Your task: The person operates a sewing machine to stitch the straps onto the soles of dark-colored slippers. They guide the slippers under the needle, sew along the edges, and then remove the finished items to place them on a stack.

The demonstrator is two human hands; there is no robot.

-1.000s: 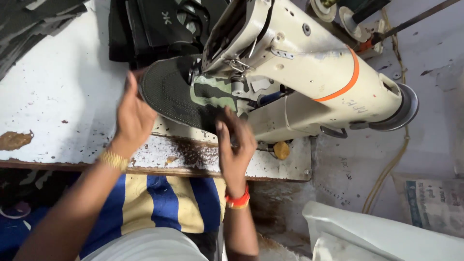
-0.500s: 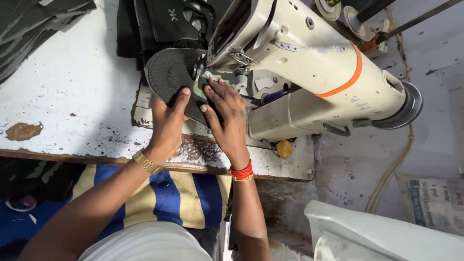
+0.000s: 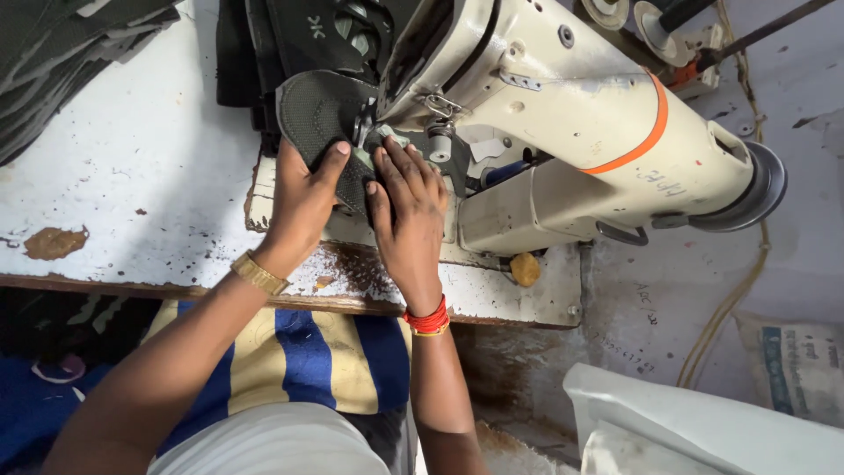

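Note:
A dark textured shoe piece (image 3: 315, 110) lies under the needle area of a cream sewing machine (image 3: 563, 105) with an orange band. My left hand (image 3: 303, 202) rests flat on the near edge of the piece, thumb stretched toward the needle. My right hand (image 3: 409, 215) presses down beside it, fingers spread over the piece and a small pale green part (image 3: 387, 138) close to the presser foot. A gold watch sits on my left wrist and red bangles on my right.
The worn white table (image 3: 132, 176) has a chipped wooden front edge. Dark cut pieces (image 3: 61, 53) are stacked at the far left and black parts (image 3: 290, 35) behind the machine. A handwheel (image 3: 760, 189) sticks out at right. A white sack (image 3: 703, 422) lies below right.
Both hands have moved up onto the shoe piece and now press it flat at the needle. The piece has shifted further under the machine head.

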